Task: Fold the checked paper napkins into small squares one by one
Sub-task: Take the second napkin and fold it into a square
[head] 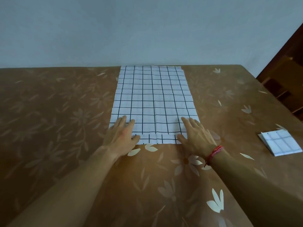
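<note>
A white paper napkin with a dark check pattern lies spread flat on the table, reaching from the far edge towards me. A second layer or folded strip shows along its near edge. My left hand rests flat on the napkin's near left corner, fingers spread. My right hand, with a red thread band on the wrist, lies flat on the near right corner. Neither hand grips anything. A stack of folded small checked squares sits at the right of the table.
The table wears a brown cloth with pale flower prints. A pale wall runs behind the table's far edge. Dark wooden furniture stands beyond the table's right edge.
</note>
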